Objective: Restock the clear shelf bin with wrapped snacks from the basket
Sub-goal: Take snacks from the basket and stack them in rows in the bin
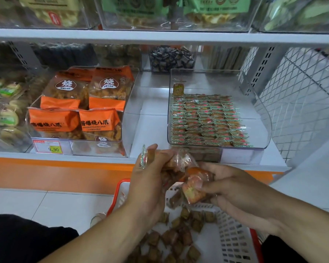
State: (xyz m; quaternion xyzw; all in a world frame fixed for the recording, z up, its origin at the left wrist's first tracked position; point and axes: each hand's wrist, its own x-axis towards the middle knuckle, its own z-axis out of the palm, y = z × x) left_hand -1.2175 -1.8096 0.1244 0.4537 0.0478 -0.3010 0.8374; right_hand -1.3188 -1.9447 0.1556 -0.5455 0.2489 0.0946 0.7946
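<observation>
The clear shelf bin (262,111) stands on the shelf at centre right, its floor lined with neat rows of small wrapped snacks (207,120); one snack stands upright at its back left. Below it, my left hand (150,179) grips a bunch of wrapped snacks (179,160), one packet sticking out between its fingers. My right hand (234,188) pinches another wrapped snack (193,188) right beside the left hand's bunch. Both hands hover above the white basket (234,238) with a red rim, which holds several loose brown wrapped snacks (179,236).
A second clear bin with orange snack bags (80,111) stands left of the target bin, with a price tag (48,147) on its front. More bins line the upper shelf and the rear. A white wire mesh panel (302,95) closes the right side.
</observation>
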